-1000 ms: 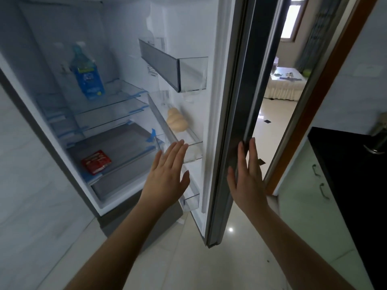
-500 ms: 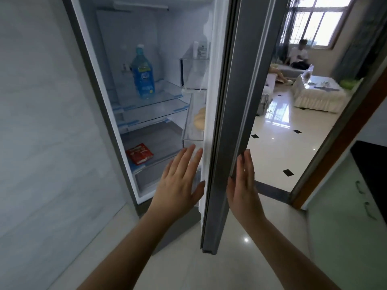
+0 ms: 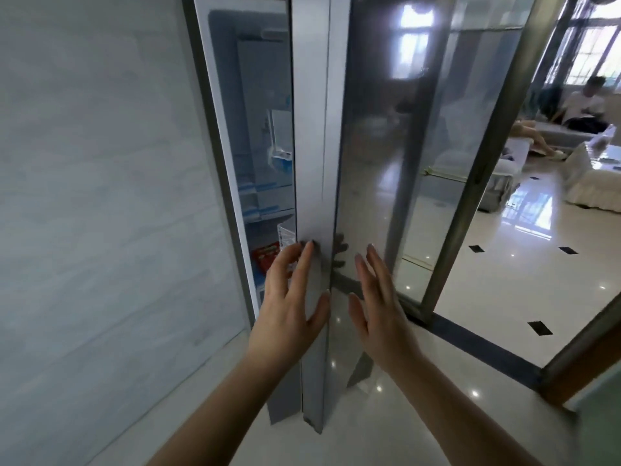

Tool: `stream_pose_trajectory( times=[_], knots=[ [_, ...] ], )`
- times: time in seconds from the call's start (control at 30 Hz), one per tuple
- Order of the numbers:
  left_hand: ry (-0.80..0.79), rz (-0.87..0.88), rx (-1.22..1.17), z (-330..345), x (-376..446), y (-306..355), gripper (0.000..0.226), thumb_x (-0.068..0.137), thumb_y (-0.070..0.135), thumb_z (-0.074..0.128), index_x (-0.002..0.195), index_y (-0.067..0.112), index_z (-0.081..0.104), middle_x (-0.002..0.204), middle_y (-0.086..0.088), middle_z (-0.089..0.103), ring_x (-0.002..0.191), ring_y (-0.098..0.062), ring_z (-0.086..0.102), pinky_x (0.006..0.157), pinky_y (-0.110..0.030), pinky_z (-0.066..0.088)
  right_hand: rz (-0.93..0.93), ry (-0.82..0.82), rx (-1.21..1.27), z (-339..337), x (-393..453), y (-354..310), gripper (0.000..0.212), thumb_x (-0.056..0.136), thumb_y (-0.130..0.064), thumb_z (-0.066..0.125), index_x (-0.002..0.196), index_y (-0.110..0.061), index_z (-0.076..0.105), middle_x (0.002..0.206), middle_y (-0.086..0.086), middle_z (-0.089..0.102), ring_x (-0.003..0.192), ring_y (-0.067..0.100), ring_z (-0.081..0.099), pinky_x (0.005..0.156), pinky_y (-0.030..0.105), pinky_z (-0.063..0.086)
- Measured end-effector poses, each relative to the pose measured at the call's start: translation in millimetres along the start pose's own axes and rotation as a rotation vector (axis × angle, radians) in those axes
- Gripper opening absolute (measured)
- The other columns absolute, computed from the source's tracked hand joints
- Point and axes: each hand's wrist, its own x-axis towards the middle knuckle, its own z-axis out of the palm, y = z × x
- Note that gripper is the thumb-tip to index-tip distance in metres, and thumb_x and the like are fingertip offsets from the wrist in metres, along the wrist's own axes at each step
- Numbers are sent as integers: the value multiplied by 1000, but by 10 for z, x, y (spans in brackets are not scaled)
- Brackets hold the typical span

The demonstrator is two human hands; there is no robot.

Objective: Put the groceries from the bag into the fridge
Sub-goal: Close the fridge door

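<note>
The fridge door [image 3: 369,136] is swung most of the way toward the cabinet, leaving a narrow gap. Through that gap I see shelves, a slice of a blue bottle [image 3: 281,159] and a red packet [image 3: 265,257] on a lower shelf. My left hand [image 3: 289,297] is flat with fingers spread, at the door's grey edge. My right hand [image 3: 376,301] is flat and open against the shiny front of the door. Neither hand holds anything. No grocery bag is in view.
A pale marble-look wall [image 3: 100,196] stands left of the fridge. Glossy tiled floor [image 3: 504,297] runs right into a living room, where a person [image 3: 584,105] sits on a sofa beside a covered table [image 3: 598,176]. A wooden door frame [image 3: 591,338] stands at the right.
The door has swung leftward, from wide open to nearly closed, with both hands following it. The door bins and most of the shelves have gone out of sight.
</note>
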Motion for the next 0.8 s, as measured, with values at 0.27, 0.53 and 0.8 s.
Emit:
stream_pose_trajectory(
  times=[0.27, 0.53, 0.8],
  knots=[
    [230, -175, 166, 148, 226, -95, 84, 80, 16, 74, 149, 6, 28, 131, -13, 43, 111, -26, 57, 93, -38, 55, -157, -136, 94, 130, 644, 220, 68, 97, -31, 41, 153, -30, 3, 161, -4, -6, 147, 14, 7, 109, 36, 35],
    [273, -253, 262, 140, 400, -301, 76, 91, 26, 56, 155, 11, 17, 130, -14, 44, 106, -23, 59, 88, -35, 57, -229, -194, 106, 407, 977, 342, 68, 98, -32, 43, 153, -29, 3, 161, -2, -7, 148, 16, 5, 113, 45, 34],
    [240, -284, 314, 155, 492, -638, 71, 94, 32, 47, 155, 11, 16, 130, -11, 44, 102, -22, 62, 86, -26, 50, -227, -164, -82, 802, 1099, 362, 72, 95, -34, 46, 154, -21, 6, 161, 9, 0, 148, 24, 5, 116, 50, 19]
  ],
)
